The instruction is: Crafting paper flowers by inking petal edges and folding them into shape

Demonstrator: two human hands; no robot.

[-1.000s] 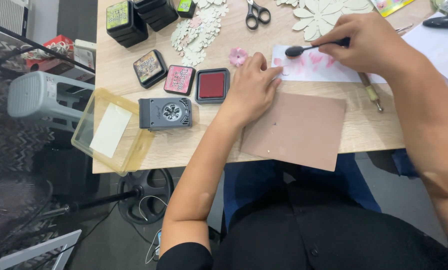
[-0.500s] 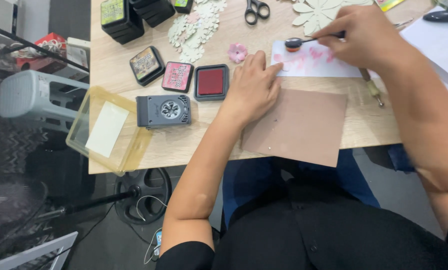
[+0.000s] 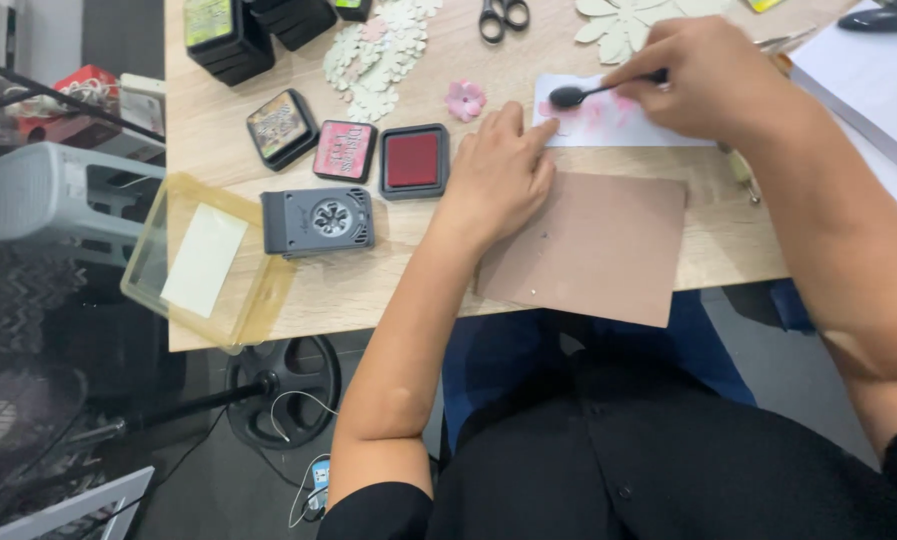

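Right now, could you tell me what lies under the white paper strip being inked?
Bare wooden table shows around the white paper strip. The right hand covers its right part, and the left hand holds down its left edge.

3 ink pads [image 3: 345,147] left of left hand [image 3: 495,172] | punch [image 3: 318,221] before pads

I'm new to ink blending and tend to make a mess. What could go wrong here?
1. The right hand works a black round-headed blending brush on the pink-smudged white paper strip; only the left hand fingertips pin its corner, so it may slide.
2. The left wrist lies beside the open red ink pad and could pick up ink.
3. The brown card sheet overhangs the table edge and might get knocked off.
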